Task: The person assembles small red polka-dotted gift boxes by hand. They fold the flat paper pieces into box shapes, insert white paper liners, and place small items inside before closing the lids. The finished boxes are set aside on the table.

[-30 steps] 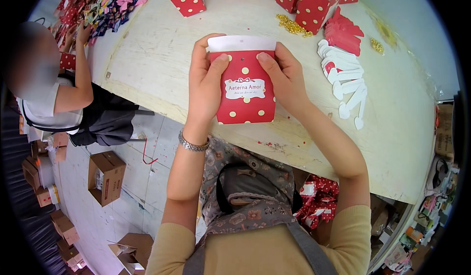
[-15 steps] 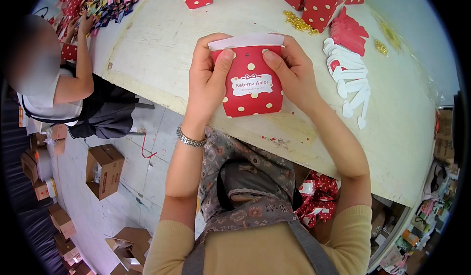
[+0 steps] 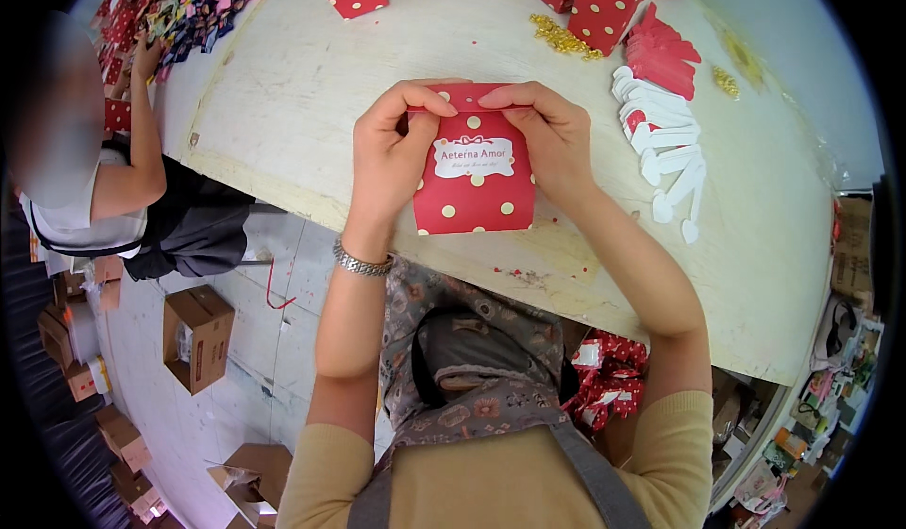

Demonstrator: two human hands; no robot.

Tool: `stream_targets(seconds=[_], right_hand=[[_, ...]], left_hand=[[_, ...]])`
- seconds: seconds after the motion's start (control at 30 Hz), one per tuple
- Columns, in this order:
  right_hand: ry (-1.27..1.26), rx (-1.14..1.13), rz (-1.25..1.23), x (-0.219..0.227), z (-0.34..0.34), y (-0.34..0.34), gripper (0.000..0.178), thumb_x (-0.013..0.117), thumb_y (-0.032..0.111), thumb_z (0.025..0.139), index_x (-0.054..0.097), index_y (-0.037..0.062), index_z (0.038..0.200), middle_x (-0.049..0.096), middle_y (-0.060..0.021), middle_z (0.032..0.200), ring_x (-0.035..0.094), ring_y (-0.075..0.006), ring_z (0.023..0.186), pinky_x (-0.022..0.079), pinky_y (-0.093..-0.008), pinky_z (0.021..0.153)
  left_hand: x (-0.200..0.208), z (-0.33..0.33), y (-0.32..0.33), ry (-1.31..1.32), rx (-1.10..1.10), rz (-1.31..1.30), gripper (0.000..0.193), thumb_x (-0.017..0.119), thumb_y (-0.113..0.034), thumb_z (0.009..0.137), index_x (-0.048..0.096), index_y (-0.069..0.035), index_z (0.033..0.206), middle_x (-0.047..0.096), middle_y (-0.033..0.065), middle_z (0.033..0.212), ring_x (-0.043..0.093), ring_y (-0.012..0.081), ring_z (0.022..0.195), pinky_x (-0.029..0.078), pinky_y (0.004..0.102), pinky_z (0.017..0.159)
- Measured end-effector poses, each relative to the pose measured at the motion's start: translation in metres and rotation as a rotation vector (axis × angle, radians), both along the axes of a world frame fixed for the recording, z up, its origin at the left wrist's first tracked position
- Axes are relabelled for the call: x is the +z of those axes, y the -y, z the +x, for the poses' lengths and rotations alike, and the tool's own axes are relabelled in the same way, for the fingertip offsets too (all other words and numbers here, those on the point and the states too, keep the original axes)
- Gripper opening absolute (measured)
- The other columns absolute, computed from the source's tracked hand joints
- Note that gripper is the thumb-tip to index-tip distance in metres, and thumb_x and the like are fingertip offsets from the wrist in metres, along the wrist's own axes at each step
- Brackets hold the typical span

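I'm pinching a red, cream-dotted card box in my closed left grip and right grip, red flap folded over, apparently unfastened.

Pale table, red dotted boxes, 2 gold clusters, red cutouts, white strips

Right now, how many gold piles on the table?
2: a larger gold pile beside the polka-dot boxes, and a smaller gold pile right of the red pieces. More could be hidden behind the boxes.
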State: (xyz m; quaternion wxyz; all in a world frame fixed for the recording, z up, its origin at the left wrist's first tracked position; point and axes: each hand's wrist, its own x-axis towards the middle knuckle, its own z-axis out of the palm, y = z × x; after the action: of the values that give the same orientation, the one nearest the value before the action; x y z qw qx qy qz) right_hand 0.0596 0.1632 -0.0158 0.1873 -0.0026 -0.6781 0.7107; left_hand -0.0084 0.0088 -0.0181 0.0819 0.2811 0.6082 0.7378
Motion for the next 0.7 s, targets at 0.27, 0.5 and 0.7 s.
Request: stream_targets(seconds=[0.27, 0.5, 0.7], right_hand=[[-0.050, 0.037, 0.122, -0.007, -0.001, -0.006, 0.018, 0.047, -0.002, 0.090, 0.064, 0.0018, 0.087, 0.064, -0.0024, 0.086, 0.058, -0.0067, 0.075, 0.048, -0.0209, 0.068], [0.054, -0.040, -0.079, 0.016, 0.013, 0.011, 0.022, 0.051, 0.018, 0.093, 0.063, 0.0017, 0.099, 0.064, -0.0044, 0.079, 0.059, -0.0115, 0.073, 0.049, -0.0264, 0.068], [-0.123, -0.190, 0.923, 0.021, 0.032, 0.001, 0.025, 0.056, 0.022, 0.088, 0.063, 0.0001, 0.099, 0.067, -0.0142, 0.086, 0.065, -0.0272, 0.072, 0.052, -0.0338, 0.066]], left_hand=[[0.022, 0.010, -0.001, 0.269, 0.161, -0.272, 0.021, 0.056, -0.017, 0.093, 0.061, 0.003, 0.091, 0.064, 0.0053, 0.081, 0.055, 0.0067, 0.075, 0.046, 0.0212, 0.067], [0.017, 0.015, 0.008, -0.076, 0.240, -0.286, 0.017, 0.061, -0.016, 0.090, 0.063, 0.001, 0.090, 0.061, 0.0000, 0.072, 0.050, 0.0043, 0.064, 0.043, 0.0199, 0.058], [0.007, -0.009, 0.002, -0.292, 0.329, -0.250, 0.026, 0.058, -0.009, 0.090, 0.056, -0.001, 0.115, 0.059, 0.0092, 0.110, 0.056, 0.0141, 0.096, 0.045, 0.0278, 0.084]])
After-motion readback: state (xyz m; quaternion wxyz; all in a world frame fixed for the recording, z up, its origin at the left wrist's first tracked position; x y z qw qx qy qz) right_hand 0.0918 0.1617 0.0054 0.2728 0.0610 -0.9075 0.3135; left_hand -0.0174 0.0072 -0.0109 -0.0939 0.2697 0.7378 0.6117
